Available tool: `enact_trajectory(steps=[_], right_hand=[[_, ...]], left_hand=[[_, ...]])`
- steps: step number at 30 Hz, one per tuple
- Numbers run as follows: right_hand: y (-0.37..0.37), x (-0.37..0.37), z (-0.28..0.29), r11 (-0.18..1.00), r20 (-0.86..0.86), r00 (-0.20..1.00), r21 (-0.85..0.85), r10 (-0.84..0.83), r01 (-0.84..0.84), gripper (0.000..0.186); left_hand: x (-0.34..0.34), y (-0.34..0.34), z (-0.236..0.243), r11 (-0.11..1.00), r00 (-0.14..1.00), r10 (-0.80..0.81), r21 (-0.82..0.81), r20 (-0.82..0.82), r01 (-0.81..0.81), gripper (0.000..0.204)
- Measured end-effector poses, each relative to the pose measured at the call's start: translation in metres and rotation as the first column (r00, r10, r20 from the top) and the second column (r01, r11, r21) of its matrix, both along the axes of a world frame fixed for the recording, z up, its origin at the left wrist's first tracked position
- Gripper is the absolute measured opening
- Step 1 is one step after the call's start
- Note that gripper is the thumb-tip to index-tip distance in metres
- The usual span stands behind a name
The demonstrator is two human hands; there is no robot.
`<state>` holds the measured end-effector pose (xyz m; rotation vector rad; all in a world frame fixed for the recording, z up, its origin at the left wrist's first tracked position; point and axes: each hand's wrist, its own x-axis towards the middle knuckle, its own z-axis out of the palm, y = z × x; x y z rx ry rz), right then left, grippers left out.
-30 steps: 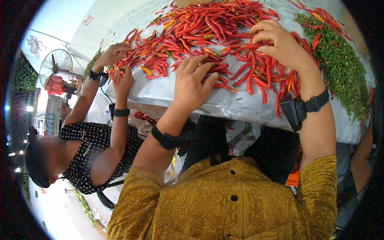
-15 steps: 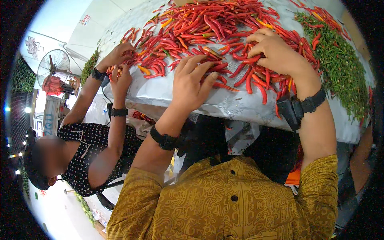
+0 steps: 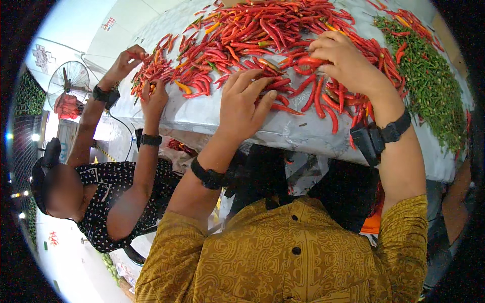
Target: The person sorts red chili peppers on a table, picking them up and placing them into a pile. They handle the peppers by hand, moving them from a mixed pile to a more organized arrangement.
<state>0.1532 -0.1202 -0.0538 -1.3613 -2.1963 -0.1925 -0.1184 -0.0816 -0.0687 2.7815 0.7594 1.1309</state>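
A pale-covered surface (image 3: 303,132) fills the upper half of the frame. At its near edge, centre, the left hand (image 3: 241,108) curves loosely palm-down over chillies, thumb apart from the fingers; I cannot tell whether it has hold of any. Right of centre, the right hand (image 3: 348,63) is partly closed, with a red chilli (image 3: 309,61) apparently pinched between thumb and fingers. The loose chillies (image 3: 283,30) spread from the centre to the top of the frame. Each should be light, its glossy skin smooth and rather slippery, the body firm but slightly bendy; a gentle fingertip pinch at mid-length or near the stem end should avoid bruising. A green pile (image 3: 432,83) lies at upper right, and a co-worker (image 3: 146,177) handles chillies at left. At the top edge, a box (image 3: 234,2) is cut off, contents unseen.
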Motion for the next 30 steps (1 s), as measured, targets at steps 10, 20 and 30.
enact_trajectory(steps=[10,20,30], right_hand=[[0.006,-0.002,0.004,0.941,-0.771,0.633,-0.257,-0.064,-0.218,0.027],[-0.002,0.002,0.011,0.785,-0.976,-0.133,-0.052,-0.17,-0.617,0.023],[-0.002,0.008,0.01,0.745,-0.9,-0.379,0.101,-0.214,-0.659,0.018]], left_hand=[[-0.001,0.002,0.0,1.0,1.0,0.011,0.0,-0.023,-0.011,0.027],[0.002,-0.006,0.007,1.0,1.0,0.004,-0.011,-0.011,-0.004,0.026],[0.002,-0.011,0.011,1.0,1.0,0.016,0.005,-0.021,-0.016,0.027]])
